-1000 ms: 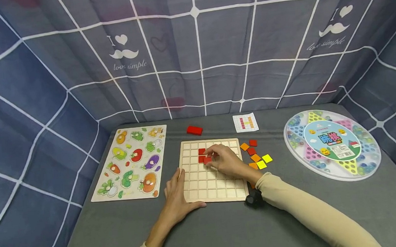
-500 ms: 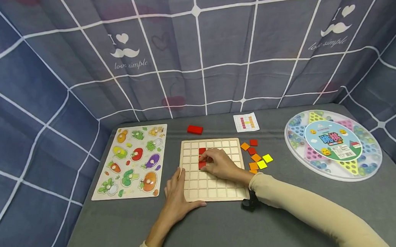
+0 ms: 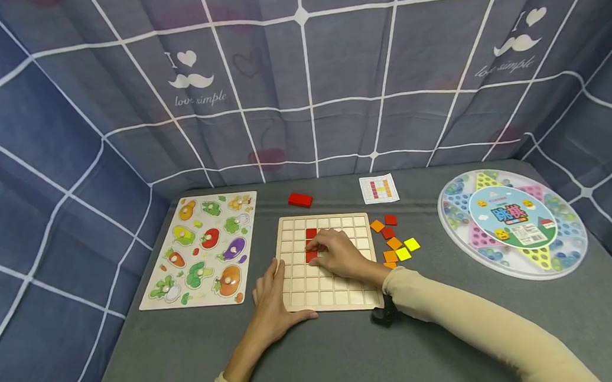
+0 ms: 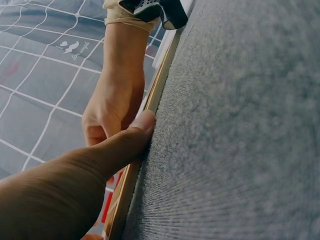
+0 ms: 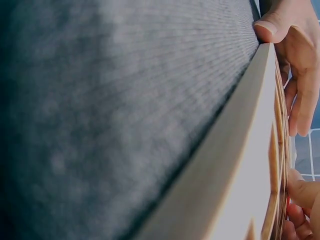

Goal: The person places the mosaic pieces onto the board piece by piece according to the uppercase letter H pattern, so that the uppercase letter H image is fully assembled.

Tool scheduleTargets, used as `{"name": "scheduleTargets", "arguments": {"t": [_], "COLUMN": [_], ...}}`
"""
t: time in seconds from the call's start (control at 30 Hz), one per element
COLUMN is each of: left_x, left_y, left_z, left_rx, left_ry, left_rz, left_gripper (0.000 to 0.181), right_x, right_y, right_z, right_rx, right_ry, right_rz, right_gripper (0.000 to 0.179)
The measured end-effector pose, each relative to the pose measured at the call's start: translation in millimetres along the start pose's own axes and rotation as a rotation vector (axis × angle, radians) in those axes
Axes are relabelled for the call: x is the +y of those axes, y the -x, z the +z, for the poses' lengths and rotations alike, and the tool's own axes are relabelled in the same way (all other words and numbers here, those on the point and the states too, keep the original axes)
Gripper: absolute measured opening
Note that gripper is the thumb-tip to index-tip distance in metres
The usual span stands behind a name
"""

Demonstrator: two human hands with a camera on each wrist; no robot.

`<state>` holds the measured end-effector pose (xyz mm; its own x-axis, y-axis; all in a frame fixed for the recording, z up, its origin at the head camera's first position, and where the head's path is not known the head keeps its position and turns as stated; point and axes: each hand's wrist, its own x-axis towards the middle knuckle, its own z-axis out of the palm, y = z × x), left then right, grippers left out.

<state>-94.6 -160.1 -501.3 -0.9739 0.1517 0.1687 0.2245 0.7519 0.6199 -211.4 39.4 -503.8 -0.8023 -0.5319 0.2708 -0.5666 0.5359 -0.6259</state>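
Head view shows, from the left, a cream board with coloured vegetable pictures on the grey table. Left hand lies with extended fingers at the left side of the square pale wooden grid board, its thumb on the near edge. On this board, red square tiles make one column, and right hand pinches the lowest tile. Farther right are loose orange, red and yellow square tiles, then a round patterned game board.

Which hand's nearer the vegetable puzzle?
Left. The left hand is just right of the vegetable puzzle, at the left edge of the wooden grid; the right hand is farther right, over the grid, at a red tile.
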Motion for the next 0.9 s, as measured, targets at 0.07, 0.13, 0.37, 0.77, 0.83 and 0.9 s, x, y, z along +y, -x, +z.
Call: {"name": "scheduleTargets", "arguments": {"t": [0.07,0.13,0.37,0.77,0.83,0.9], "left_x": [0.0,0.0,0.2,-0.2,0.3,0.2], "left_y": [0.1,-0.1,-0.5,0.5,0.4,0.3], "left_z": [-0.4,-0.6,-0.7,0.4,0.4,0.5], "left_rx": [-0.001,-0.002,-0.012,-0.006,-0.005,-0.003], "left_ry": [0.001,0.003,0.005,-0.014,-0.012,-0.009], "left_rz": [-0.001,-0.002,-0.014,-0.012,-0.007,-0.001], "left_gripper": [0.127,0.127,0.127,0.127,0.126,0.126], "right_x": [-0.4,-0.4,0.5,1.2,0.9,-0.1], "right_y": [-0.6,-0.6,0.5,2.1,2.8,3.9], "right_z": [0.5,0.6,0.2,-1.3,-2.8,-5.8], "right_rx": [-0.007,-0.013,-0.025,-0.048,-0.053,-0.063], "right_ry": [0.0,-0.001,-0.028,-0.033,-0.034,-0.036], "right_rz": [0.001,0.002,-0.001,-0.005,-0.012,-0.012], "right_gripper": [0.027,0.027,0.028,0.028,0.029,0.029]}}
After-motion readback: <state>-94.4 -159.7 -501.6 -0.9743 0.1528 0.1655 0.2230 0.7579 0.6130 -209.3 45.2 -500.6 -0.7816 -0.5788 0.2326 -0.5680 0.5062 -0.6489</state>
